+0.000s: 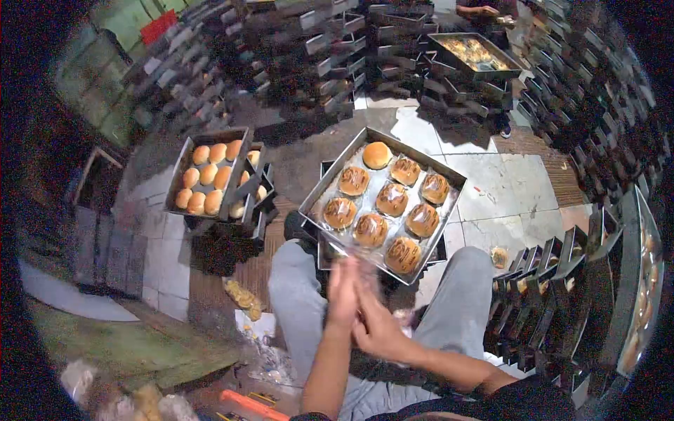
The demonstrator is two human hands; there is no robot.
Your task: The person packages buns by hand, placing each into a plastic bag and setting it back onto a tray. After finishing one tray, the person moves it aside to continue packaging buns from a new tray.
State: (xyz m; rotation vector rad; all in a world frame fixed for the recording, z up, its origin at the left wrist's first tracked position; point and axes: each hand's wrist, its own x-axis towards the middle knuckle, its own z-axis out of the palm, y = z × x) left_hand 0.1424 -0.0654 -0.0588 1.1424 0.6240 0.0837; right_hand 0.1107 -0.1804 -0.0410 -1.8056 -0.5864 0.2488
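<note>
My left hand (342, 291) and my right hand (382, 330) are pressed together, palm against palm, at the near edge of a metal tray (314, 223). Their fingers are smeared by motion. A faint, see-through blur shows by the fingertips, but I cannot make out what is between them. Several round buns sit in the tray. Most, like the middle bun (391, 199), have a shiny clear wrapper with brown markings. At the far corner, a plain golden bun (377, 155) shows no such markings. The tray rests on other dark trays between my knees.
To the left, a tray of plain buns (206, 177) tops a stack. Tall stacks of dark trays (337, 52) line the back and right. Another filled tray (474, 52) lies near a person's hand (481, 11). Clear plastic bags (270, 358) and an orange object (253, 405) lie lower left.
</note>
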